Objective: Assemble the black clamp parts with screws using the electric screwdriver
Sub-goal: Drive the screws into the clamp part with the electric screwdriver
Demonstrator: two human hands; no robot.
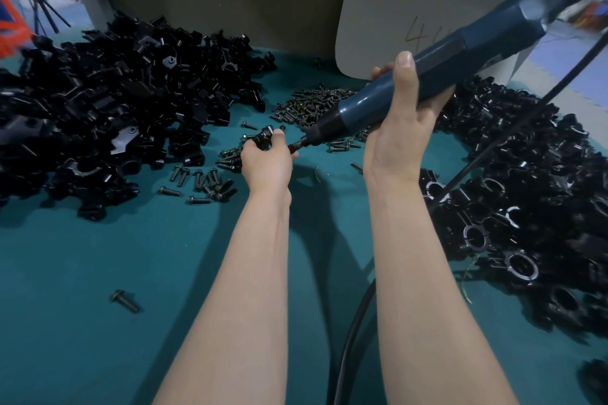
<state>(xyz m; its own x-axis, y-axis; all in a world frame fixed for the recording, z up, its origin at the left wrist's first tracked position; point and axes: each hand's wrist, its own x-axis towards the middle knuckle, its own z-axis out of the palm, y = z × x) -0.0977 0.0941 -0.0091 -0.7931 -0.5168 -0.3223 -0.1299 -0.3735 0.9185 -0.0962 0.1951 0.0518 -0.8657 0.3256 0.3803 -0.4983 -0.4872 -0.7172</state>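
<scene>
My left hand [267, 161] grips a small black clamp part [263, 137] just above the teal table. My right hand [399, 123] is wrapped round the blue electric screwdriver [427, 69], which slants down to the left. Its bit tip [293, 147] touches the left hand's side, right by the clamp part. Whether a screw sits on the bit is hidden by my fingers. A heap of black screws [316, 105] lies just behind both hands.
A big pile of loose black clamp parts [108, 102] fills the left. Ring-shaped black clamps [519, 207] are heaped on the right. Scattered screws [204, 181] and one stray screw [125, 300] lie on the teal table [82, 322]. The tool's black cable [355, 322] runs toward me. A grey card [388, 20] leans at the back.
</scene>
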